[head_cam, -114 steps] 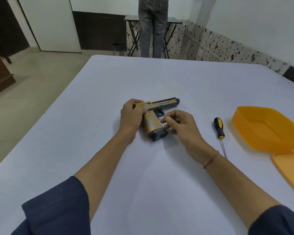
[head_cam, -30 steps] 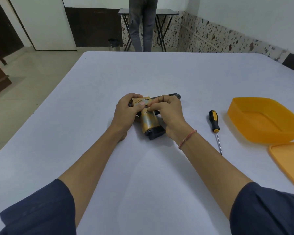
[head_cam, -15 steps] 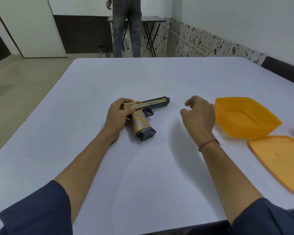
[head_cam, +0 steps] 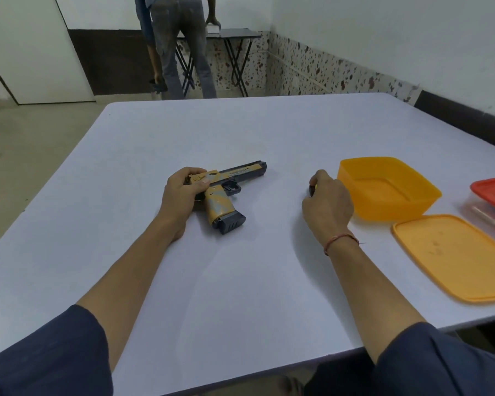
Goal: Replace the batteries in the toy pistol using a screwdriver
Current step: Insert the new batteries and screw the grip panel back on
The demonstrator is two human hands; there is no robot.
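pistol [head_cam: 218,204], screwdriver [head_cam: 312,189] well inside table [head_cam: 240,281] edges

Both arms wear dark navy sleeves: the left sleeve [head_cam: 43,350] and right sleeve [head_cam: 440,364] end loose near the elbow, forearms bare below. A thin reddish-orange band [head_cam: 340,242], perhaps twisted thread, circles the wrist behind the right grip [head_cam: 327,205], a stray end sticking out.

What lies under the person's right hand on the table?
Only a black and yellow bit of the handle of the screwdriver shows at the edge of the right hand. The rest of the handle and the shaft are covered by the hand.
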